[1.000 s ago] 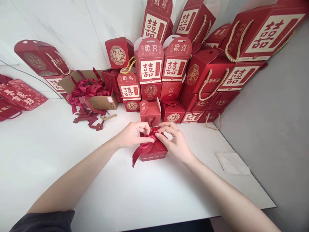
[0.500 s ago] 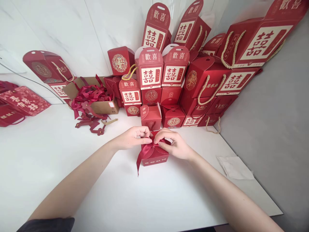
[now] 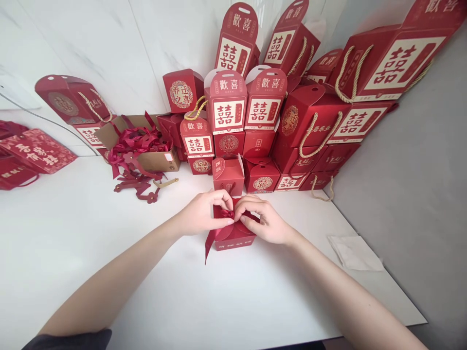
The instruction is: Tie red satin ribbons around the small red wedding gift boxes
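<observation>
A small red gift box (image 3: 235, 241) with pale lettering on its front stands on the white table before me. Dark red satin ribbon (image 3: 210, 239) is gathered on its top, and one tail hangs over the left front corner. My left hand (image 3: 205, 211) comes in from the left, thumb and fingers curled around the ribbon's knot. From the right, my right hand (image 3: 263, 219) pinches at the same knot, fingertips close to the left ones. Both hands partly cover the ribbon and the box's top.
Behind the box rise stacks of red gift boxes (image 3: 228, 109), some with rope handles. A cardboard carton (image 3: 160, 161) full of ribbons stands at left, with loose ribbon pieces (image 3: 140, 187) before it. A white tissue (image 3: 355, 253) lies near the right edge, beside a grey wall.
My left hand has shifted slightly right, its fingers closer over the knot. The ribbon at the knot looks more bunched, and the hanging tail has swung slightly left.
</observation>
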`<state>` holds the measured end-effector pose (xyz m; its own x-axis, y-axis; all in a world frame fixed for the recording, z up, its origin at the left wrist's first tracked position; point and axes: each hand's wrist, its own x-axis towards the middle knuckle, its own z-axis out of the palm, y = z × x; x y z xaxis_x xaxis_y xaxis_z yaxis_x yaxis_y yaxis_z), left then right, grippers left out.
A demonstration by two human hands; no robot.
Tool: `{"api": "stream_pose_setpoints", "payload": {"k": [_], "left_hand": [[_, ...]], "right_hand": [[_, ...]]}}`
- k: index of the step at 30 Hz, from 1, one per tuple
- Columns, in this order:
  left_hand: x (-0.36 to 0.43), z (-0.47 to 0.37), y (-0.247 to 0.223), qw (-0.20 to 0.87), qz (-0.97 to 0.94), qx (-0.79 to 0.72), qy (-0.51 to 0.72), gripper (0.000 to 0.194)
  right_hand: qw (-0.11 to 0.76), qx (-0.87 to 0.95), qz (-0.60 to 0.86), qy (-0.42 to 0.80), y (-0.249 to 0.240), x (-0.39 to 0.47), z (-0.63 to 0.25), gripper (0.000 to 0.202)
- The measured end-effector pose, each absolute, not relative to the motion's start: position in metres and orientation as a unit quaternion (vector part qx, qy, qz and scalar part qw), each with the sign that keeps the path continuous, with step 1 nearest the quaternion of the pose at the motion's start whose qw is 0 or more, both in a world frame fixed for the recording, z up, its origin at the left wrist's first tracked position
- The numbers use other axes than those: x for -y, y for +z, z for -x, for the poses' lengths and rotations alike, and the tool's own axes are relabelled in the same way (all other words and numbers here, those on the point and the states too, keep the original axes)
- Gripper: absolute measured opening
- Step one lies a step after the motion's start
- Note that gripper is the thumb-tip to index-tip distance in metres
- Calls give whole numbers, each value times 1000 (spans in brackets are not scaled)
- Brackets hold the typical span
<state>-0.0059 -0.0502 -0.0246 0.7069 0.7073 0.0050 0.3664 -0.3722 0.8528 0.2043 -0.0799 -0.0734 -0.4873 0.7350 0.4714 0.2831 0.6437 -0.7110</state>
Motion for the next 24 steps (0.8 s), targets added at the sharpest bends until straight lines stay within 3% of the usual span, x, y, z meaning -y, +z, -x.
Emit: {"api": "stream_pose_setpoints", "payload": {"k": [11,19,24], "left_hand": [[81,-8,-36,135,-900,-340,239,12],[80,-7,-43,75,-909,-276,302,13],[78,-6,-40,-38,-936,-200,288,18]], "right_hand": [[418,790,359,270,-70,102,-202,10],[415,755,432,268,-68,107,-204,8],[389,701,442,403,-72,103,-208,14]]}}
